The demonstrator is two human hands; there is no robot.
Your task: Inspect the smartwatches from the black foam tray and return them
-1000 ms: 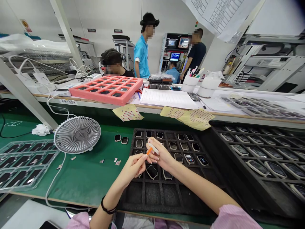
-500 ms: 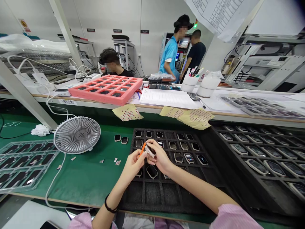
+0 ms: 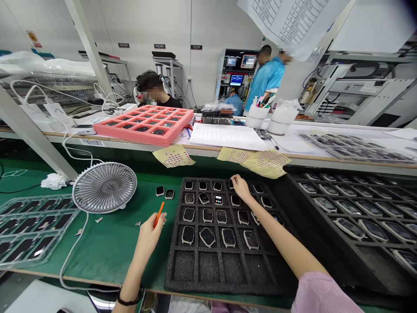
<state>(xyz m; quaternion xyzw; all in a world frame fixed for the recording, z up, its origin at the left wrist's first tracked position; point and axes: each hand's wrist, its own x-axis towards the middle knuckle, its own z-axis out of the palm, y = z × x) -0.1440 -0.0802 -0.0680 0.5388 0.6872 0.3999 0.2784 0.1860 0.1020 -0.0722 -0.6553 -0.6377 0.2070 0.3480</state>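
Note:
My left hand (image 3: 152, 230) is closed around a slim orange stick (image 3: 159, 214), its tip pointing up, above the green mat just left of the black foam tray (image 3: 208, 284). My right hand (image 3: 240, 188) reaches over that tray to its back row. Its fingers pinch a smartwatch case (image 3: 231, 184) at a back-row pocket; the hand partly covers the watch. Other strapless smartwatches stand in the tray's pockets, one with a lit screen (image 3: 218, 199). Two loose watches (image 3: 169, 194) lie on the mat beyond my left hand.
A round grey fan (image 3: 109, 187) stands at the left, near a clear plastic tray (image 3: 39, 252) of dark parts. Another black tray of watches (image 3: 374, 256) is on the right. The shelf ahead carries a pink foam tray (image 3: 166, 137). Several people are beyond it.
My hands have parted. The right moved forward with the watch from between them to the tray's back row; the left drew back left with the orange stick.

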